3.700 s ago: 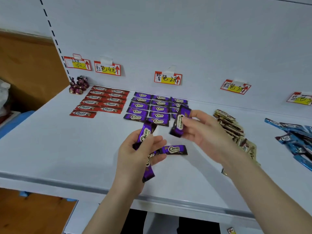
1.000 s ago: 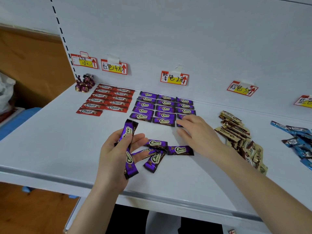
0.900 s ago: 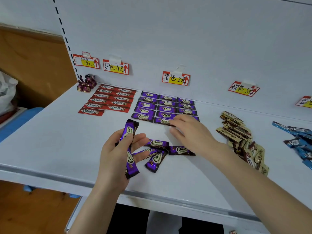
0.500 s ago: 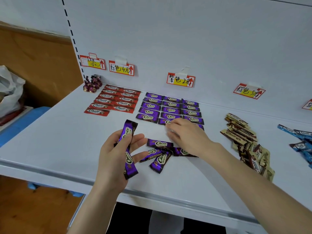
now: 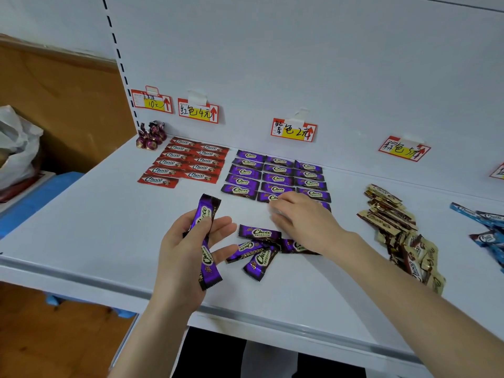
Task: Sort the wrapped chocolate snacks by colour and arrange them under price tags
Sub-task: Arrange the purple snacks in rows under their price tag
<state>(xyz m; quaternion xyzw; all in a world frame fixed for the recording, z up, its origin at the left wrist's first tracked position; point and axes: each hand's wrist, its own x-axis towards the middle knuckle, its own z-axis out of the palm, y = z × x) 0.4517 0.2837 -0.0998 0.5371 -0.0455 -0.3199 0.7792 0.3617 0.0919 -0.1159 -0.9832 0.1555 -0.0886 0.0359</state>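
My left hand (image 5: 185, 255) grips two purple snacks (image 5: 205, 216) upright above the shelf's front. My right hand (image 5: 305, 222) hovers low with loosely bent fingers just in front of the purple grid (image 5: 276, 174); I see nothing in it. That grid lies in three columns under the purple price tag (image 5: 294, 130). Several loose purple snacks (image 5: 259, 233) lie in a small heap below my right hand, one partly hidden by my wrist. Red snacks (image 5: 188, 162) lie in two columns under the red price tag (image 5: 198, 113).
A heap of brown snacks (image 5: 395, 222) lies right of my right arm under a brown tag (image 5: 403, 150). Blue snacks (image 5: 488, 227) are at the far right. Foil-wrapped sweets (image 5: 151, 135) sit at the back left. The white shelf (image 5: 81, 241) ends at a front lip.
My right hand set a purple snack at the grid's front right, then drew back left over the loose heap. My left hand kept its two snacks still.
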